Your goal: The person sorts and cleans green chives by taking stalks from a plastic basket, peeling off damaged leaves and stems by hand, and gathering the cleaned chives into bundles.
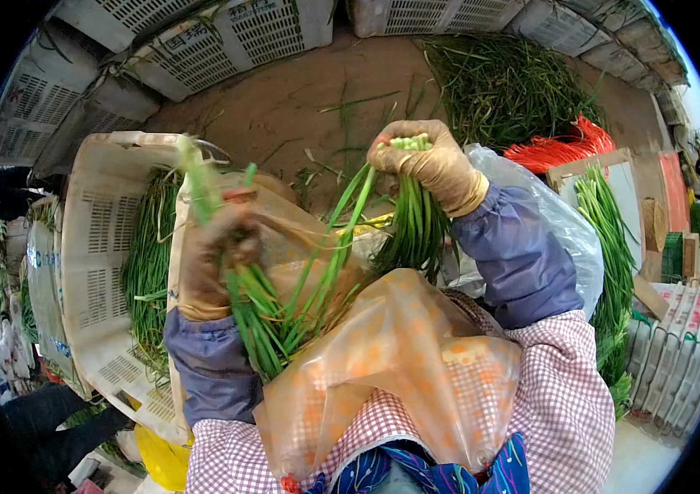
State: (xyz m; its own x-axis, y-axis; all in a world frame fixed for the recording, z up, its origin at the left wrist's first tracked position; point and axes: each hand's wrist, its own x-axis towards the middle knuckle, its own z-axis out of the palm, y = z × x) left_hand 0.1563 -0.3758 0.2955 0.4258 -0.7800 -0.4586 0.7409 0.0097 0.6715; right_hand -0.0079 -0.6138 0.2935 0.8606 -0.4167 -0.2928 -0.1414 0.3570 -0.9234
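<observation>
My right hand (436, 160), in a stained tan glove, is closed round a bundle of chives (409, 218). Their pale cut ends show above the fist and the green leaves hang below it. My left hand (222, 247), smeared by motion, is closed on a second bunch of chives (261, 317), with pale stem ends sticking up above it and leaves falling towards my lap. A few long leaves stretch loosely between the two bunches. Beneath both hands lies a translucent plastic apron (391, 346) over my checked clothing.
At my left stands a large white crate (91, 152) holding chives (152, 255). A leafy heap (515, 90) lies on the floor ahead, near red ties (568, 148). More chives (609, 272) and a clear plastic bag (560, 222) are on my right. White crates (235, 41) line the back.
</observation>
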